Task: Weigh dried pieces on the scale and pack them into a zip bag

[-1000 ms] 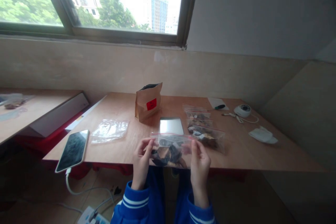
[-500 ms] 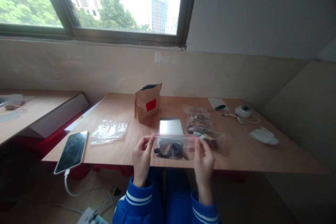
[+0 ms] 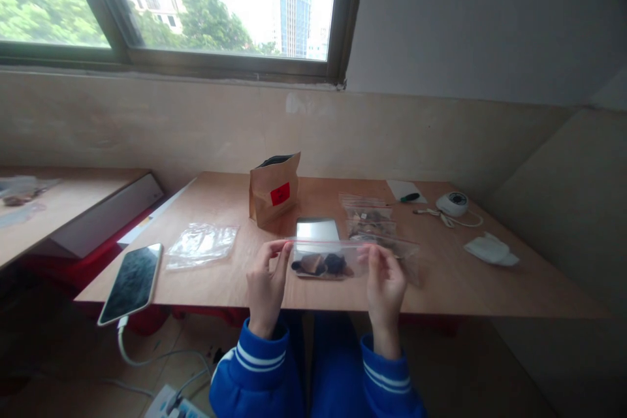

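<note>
Bag [image 3: 327, 260] of dark pieces is hanging over the table [image 3: 490, 287] edge just in front of the scale [image 3: 317, 230]; your left hand [image 3: 265, 284] and right hand [image 3: 386, 287] are pinching its top corners. If either pinch is loosening, it is probably tipping and spilling.

Clear zip bag [image 3: 326, 261] between both hands [image 3: 267, 284]

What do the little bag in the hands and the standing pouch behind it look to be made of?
The zip bag looks like thin, glossy clear plastic: its dark contents show through. The pouch looks like matte brown kraft paper, creased, with a red label.
</note>
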Demonstrator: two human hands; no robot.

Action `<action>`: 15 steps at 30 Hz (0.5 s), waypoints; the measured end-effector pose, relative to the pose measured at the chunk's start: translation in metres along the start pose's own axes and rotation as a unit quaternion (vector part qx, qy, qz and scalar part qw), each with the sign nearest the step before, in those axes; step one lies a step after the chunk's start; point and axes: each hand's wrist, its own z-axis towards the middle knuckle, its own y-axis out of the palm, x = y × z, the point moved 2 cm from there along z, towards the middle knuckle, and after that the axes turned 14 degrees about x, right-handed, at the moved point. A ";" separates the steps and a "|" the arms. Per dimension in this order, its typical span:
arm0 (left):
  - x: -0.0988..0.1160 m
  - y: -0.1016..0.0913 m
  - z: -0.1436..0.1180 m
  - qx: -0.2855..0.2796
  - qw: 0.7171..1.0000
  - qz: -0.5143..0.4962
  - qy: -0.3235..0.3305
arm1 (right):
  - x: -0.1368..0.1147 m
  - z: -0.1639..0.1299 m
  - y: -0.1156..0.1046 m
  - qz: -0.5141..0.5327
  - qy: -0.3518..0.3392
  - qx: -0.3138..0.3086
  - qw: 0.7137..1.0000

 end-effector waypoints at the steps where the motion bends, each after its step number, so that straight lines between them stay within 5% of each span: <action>1: 0.001 0.002 -0.002 -0.013 0.999 -0.022 -0.021 | 0.000 0.000 -0.001 0.008 0.008 0.009 1.000; 8: 0.001 0.010 -0.009 -0.063 0.983 -0.118 -0.129 | 0.007 0.001 -0.012 -0.003 0.046 0.010 0.999; 15: 0.006 0.008 -0.007 -0.070 0.980 -0.126 -0.138 | 0.008 0.001 -0.022 -0.012 0.057 -0.007 0.998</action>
